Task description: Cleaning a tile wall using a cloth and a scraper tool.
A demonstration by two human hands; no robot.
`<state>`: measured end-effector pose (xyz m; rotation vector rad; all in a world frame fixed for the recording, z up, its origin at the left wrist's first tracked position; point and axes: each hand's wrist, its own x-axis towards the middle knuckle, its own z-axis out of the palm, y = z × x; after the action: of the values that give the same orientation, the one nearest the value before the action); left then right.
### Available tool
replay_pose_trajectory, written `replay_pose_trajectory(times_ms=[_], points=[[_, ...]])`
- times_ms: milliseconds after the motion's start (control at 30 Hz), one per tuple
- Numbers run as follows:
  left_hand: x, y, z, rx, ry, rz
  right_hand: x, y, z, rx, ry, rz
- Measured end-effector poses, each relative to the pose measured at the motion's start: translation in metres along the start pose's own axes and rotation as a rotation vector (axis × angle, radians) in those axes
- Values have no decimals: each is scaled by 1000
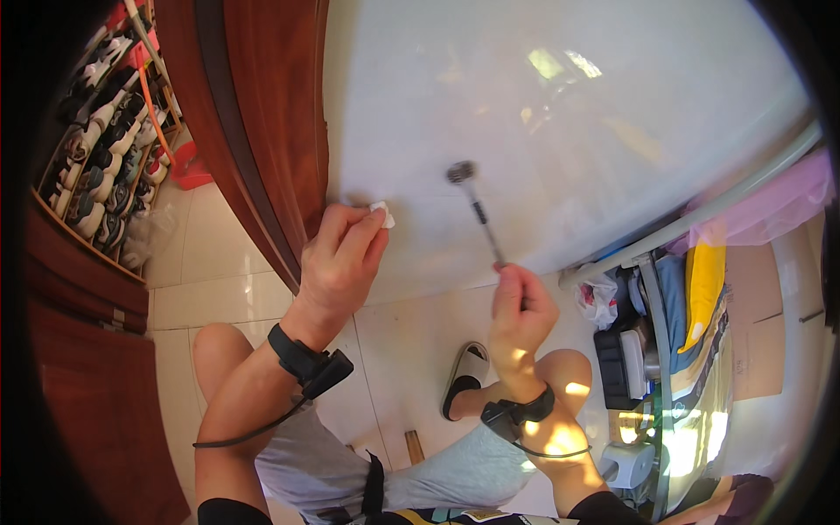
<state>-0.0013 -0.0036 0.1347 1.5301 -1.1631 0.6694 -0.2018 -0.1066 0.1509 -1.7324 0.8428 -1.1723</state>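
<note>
Between the fingers of my left hand (344, 259) is a small white wad (382, 214), perhaps tissue, close to the glossy white wall (420, 118) beside the door frame. My right hand (524, 302) grips the lower end of a thin metal rod (487, 223) with a dark textured section. At its far end a dark round head (461, 172) points toward the wall; whether it touches the surface I cannot tell. Both wrists wear black straps with devices and cables.
A reddish wooden door frame (262, 118) stands at left, with a rack of shoes (105, 170) and a red dustpan (190, 167) beyond. At right are a metal-framed rack (656, 315) with cloths, a plastic bag (597, 302) and a stool (630, 464). Another person's arm (712, 505) shows lower right.
</note>
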Motion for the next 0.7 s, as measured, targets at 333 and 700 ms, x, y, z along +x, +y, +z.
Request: replay_pose_trajectory(times_ms=[333,700], points=[[-6,1,-5,-65,-52,-46,-20,11,13,-80,-135,-29],[-8,4,-8,-86,-62,-88,-21,35,8,206,-102,220]])
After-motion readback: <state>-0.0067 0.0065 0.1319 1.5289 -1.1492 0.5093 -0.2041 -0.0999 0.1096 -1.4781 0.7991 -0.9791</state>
